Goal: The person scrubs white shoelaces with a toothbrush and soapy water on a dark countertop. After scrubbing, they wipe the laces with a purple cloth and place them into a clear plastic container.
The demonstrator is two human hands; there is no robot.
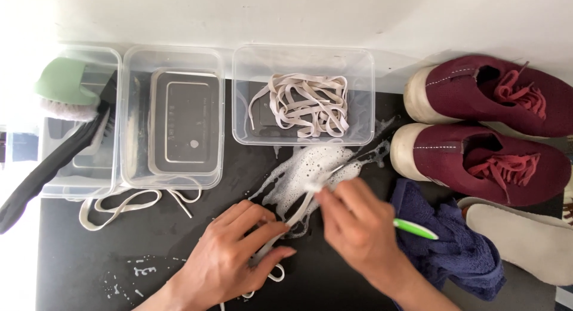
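Hands together at six o'clock: left hand (239, 251) pins a soapy lace (298, 211), right hand (358, 230) grips a toothbrush (416, 229), another lace (119, 205) lying unscrubbed at nine

The surface (89, 263) is black, smooth and wet, with white soapy foam (310, 168) on it. The three boxes (173, 117) at the top are clear, shiny plastic. The shoelaces (307, 105) in the middle box are flat, pale cloth. The shoes (483, 156) on the right are dark red woven cloth with smooth cream rubber edges. The towel (453, 245) at the lower right is soft, fluffy blue cloth. The brush handle (416, 229) in the right hand (358, 227) is shiny green plastic.
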